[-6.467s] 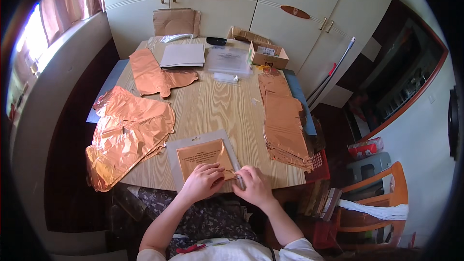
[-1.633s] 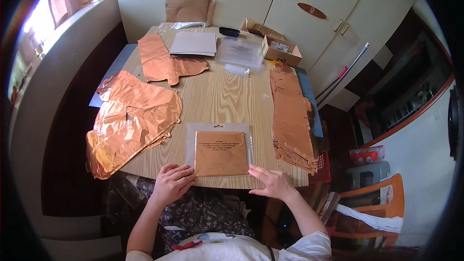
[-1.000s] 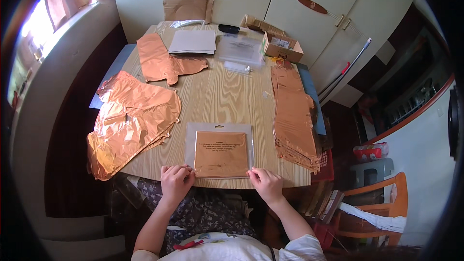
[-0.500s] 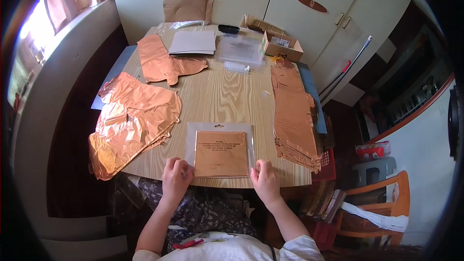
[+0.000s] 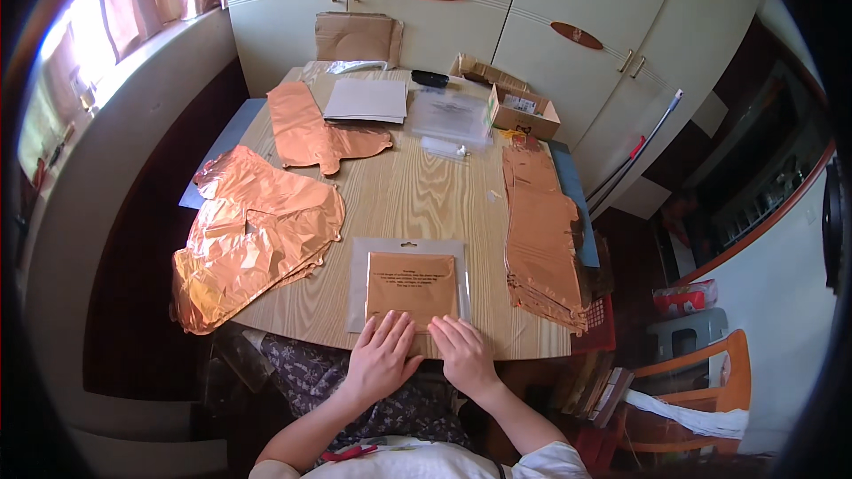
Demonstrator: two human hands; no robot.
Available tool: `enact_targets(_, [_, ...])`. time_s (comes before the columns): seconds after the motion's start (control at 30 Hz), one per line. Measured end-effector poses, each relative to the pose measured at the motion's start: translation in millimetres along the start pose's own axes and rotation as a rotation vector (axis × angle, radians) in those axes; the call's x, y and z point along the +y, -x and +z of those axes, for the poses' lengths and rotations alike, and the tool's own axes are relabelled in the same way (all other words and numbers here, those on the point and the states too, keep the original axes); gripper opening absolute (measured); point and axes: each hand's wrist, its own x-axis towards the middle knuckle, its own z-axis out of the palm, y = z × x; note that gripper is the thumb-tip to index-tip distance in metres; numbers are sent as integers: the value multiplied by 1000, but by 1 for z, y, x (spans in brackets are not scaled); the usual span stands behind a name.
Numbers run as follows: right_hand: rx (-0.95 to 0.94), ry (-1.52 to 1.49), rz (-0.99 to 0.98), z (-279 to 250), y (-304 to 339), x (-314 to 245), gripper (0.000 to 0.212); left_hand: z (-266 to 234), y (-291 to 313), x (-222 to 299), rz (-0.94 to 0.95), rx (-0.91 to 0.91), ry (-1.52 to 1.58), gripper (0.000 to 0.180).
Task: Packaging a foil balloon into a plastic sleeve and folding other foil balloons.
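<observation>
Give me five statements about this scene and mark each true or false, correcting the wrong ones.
1. The left hand lies over the near part of a clear packet. True.
2. The right hand is gripping the black item. False: its fingers are at the packet's near edge; the black item lies toward the table's far edge.
3. An open cardboard box stands toward the table's far right. True.
4. The orange-brown chair is left of the table. False: it stands to the right.
5. The packet's hanging slot is along its far edge. True.
</observation>
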Motion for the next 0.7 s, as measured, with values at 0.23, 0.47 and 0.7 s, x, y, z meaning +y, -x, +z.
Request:
enact_targets(0.23, [42, -38, 136, -3, -2, 13, 9, -1, 12, -19, -36, 23, -34, 60])
enact_targets(0.47, [77, -19, 57, -9, -2, 19, 1, -6, 15, -21, -18, 47, 12, 56])
enact_targets(0.7, [4, -91, 70, -25, 13, 27, 7, -30, 37, -19, -42, 60, 42, 48])
